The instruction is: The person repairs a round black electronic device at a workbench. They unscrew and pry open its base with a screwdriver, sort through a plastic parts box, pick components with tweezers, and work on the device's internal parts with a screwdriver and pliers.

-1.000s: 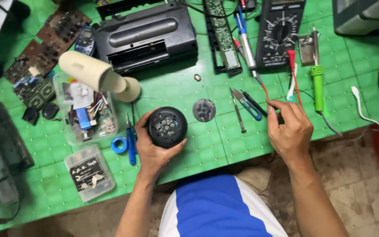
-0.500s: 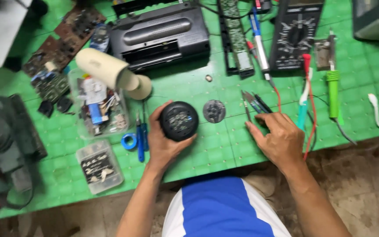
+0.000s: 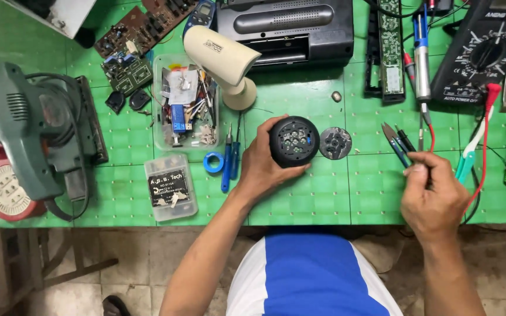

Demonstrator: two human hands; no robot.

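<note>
Seen from above, a person works at a green table (image 3: 300,199). The left hand (image 3: 259,169) is wrapped around a round black lamp housing (image 3: 294,141), holding it on the table with its open face up, small lenses showing inside. Just right of the housing lies a round grey disc (image 3: 335,143), close beside it. The right hand (image 3: 434,196) is curled with fingertips pinched by a red wire (image 3: 482,158) and the tips of small pliers (image 3: 395,142); whether it grips either cannot be told. Left of the housing lie a blue screwdriver (image 3: 227,167) and a clear parts box (image 3: 185,109). A white camera (image 3: 222,55) stands behind.
</note>
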